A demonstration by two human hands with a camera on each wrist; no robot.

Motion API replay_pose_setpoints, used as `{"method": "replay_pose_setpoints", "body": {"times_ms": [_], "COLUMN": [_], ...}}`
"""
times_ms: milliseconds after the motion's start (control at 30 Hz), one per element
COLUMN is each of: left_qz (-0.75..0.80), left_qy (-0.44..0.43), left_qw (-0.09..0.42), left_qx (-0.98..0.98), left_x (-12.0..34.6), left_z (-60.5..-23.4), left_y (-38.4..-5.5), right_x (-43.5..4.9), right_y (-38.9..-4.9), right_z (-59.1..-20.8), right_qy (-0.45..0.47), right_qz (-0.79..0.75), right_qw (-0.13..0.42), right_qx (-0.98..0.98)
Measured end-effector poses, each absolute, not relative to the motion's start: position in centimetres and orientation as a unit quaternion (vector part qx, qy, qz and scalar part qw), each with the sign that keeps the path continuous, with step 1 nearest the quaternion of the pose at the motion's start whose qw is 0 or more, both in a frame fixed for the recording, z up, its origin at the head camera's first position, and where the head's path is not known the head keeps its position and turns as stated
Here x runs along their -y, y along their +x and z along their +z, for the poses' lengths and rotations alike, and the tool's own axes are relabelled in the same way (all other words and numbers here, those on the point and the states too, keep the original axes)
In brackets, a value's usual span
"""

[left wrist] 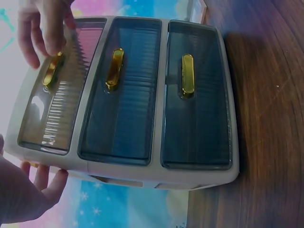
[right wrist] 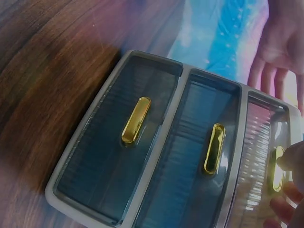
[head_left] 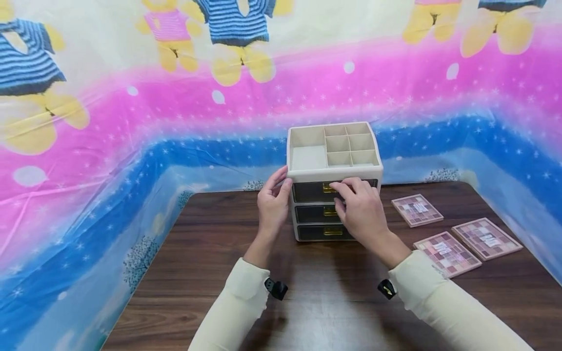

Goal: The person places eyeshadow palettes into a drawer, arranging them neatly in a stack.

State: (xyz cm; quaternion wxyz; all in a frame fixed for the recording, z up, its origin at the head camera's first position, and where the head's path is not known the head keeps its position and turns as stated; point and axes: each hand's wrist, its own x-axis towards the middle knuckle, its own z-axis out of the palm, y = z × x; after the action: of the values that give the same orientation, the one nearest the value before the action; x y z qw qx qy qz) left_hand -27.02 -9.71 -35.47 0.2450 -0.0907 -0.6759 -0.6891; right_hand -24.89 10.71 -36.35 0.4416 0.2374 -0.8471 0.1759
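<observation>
A cream desktop organizer (head_left: 335,173) stands upright, with three dark see-through drawers below a divided open top. Each drawer has a gold handle; the middle handle (left wrist: 114,69) and the bottom handle (left wrist: 188,75) show plainly in the left wrist view. My right hand (head_left: 362,207) is at the top drawer (head_left: 309,192), fingers bent and fingertips at its gold handle (right wrist: 278,169). My left hand (head_left: 274,200) rests against the organizer's left side near the upper corner, its fingers fairly straight. All three drawers look closed.
To the right on the dark wooden table (head_left: 210,243) lie three flat palettes: one at the back (head_left: 417,209), one at the far right (head_left: 487,239), and one nearer (head_left: 445,253), partly behind my right sleeve. A patterned cloth (head_left: 246,117) hangs close behind the table.
</observation>
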Motion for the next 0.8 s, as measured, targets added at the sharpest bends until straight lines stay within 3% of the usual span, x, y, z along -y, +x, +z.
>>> {"method": "replay_pose_setpoints", "body": {"times_ms": [500, 800], "left_qz": [-0.661, -0.658], "left_qy": [-0.061, -0.063], "left_qw": [0.263, 0.242], "left_qx": [0.7, 0.711], "left_x": [9.7, 10.0], "left_z": [-35.4, -34.9], "left_y": [-27.2, -27.5], "right_x": [-9.3, -9.9], "right_y": [-26.8, -25.7], "right_z": [-37.1, -36.9], "right_qy": [0.245, 0.265], "right_qz": [0.064, 0.041], "right_qw": [0.543, 0.541], "right_qx": [0.801, 0.797]}}
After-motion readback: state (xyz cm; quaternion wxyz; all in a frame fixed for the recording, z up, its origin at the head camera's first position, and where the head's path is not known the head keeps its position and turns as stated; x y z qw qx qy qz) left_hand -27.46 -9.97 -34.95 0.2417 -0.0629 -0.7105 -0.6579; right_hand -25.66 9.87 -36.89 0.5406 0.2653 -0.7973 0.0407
